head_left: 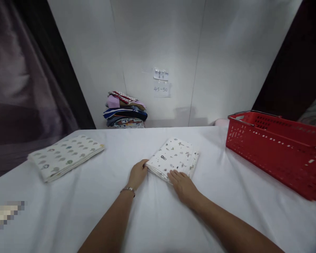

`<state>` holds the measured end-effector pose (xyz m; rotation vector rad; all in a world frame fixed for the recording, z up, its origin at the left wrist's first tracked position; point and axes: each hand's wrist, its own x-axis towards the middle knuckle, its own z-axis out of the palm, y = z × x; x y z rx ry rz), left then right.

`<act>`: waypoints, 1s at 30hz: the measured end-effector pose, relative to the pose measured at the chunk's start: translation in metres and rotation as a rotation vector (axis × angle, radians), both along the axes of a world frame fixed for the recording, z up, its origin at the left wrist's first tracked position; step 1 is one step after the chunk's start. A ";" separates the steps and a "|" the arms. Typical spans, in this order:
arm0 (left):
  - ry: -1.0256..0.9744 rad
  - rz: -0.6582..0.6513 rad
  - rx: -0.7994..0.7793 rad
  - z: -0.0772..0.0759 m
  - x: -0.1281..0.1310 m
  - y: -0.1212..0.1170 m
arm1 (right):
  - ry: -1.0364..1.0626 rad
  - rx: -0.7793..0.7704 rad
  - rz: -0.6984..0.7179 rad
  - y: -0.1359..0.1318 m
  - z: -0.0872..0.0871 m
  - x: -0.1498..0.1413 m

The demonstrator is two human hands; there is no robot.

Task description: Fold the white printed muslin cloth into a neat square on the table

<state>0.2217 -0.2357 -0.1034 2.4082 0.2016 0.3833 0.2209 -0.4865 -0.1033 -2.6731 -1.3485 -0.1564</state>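
A folded white cloth (pixel 177 154) printed with small plants and figures lies flat on the white-covered table, in the middle of the view. My left hand (pixel 138 174) pinches its left corner, with the fingertips partly hidden under the layers. Across the near edge of the cloth rests my right hand (pixel 183 186), palm down and fingers stretched out on the fabric. A bracelet (pixel 128 190) circles my left wrist. Further left is a second folded white cloth (pixel 67 154) with rows of grey-green shapes, apart from both hands.
A red plastic basket (pixel 276 153) stands on the table (pixel 158 228) at the right. Behind the far edge rises a stack of folded textiles (pixel 126 110). Paper signs (pixel 162 89) hang on the white wall (pixel 160 42). A curtain (pixel 13 70) hangs at the left.
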 end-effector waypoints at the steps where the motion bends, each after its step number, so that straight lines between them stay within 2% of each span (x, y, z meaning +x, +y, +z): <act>1: 0.002 -0.009 0.013 -0.001 0.000 0.001 | -0.003 0.005 -0.002 0.000 -0.001 0.000; 4: -0.056 -0.003 0.124 0.000 -0.003 0.000 | -0.016 0.012 -0.002 0.000 -0.005 0.002; 6: -0.132 -0.036 0.248 0.005 -0.008 -0.009 | -0.028 0.021 0.000 0.000 -0.006 0.002; 11: -0.167 -0.393 0.528 0.015 -0.023 -0.049 | -0.045 0.080 -0.009 0.002 -0.002 0.000; 13: -0.148 -0.473 0.581 0.014 -0.027 -0.060 | -0.030 0.099 -0.020 0.003 0.000 0.000; 17: -0.155 -0.486 0.604 0.008 -0.027 -0.065 | 0.034 0.109 -0.002 -0.002 0.006 0.002; 23: -0.166 -0.462 0.570 0.007 -0.030 -0.067 | 0.081 -0.013 0.039 -0.027 0.012 0.001; 27: -0.160 -0.461 0.569 0.010 -0.034 -0.074 | -0.040 -0.064 0.044 -0.034 -0.004 0.004; 30: -0.177 -0.457 0.593 0.014 -0.040 -0.081 | -0.170 -0.019 0.135 -0.037 -0.024 0.013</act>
